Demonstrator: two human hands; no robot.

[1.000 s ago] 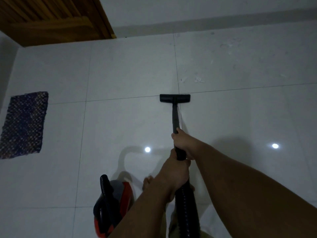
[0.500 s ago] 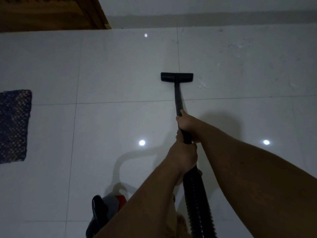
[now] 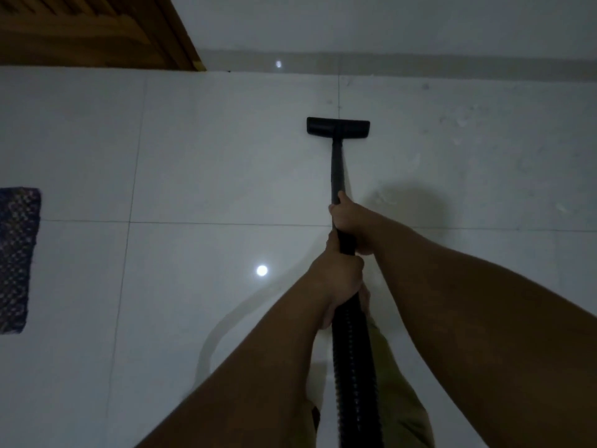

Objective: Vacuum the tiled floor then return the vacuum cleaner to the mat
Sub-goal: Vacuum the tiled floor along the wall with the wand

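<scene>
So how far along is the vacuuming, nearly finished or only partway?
Partway, I'd judge. Both hands, left hand and right hand, grip the wand, with the floor nozzle on the tiles near the wall. Pale specks to the nozzle's right look uncleaned. The mat at the left edge holds no vacuum in view, so the return is left.

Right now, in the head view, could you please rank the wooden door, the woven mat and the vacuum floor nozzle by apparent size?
1. Wooden door, cropped.
2. Woven mat, cropped.
3. Vacuum floor nozzle.
</scene>
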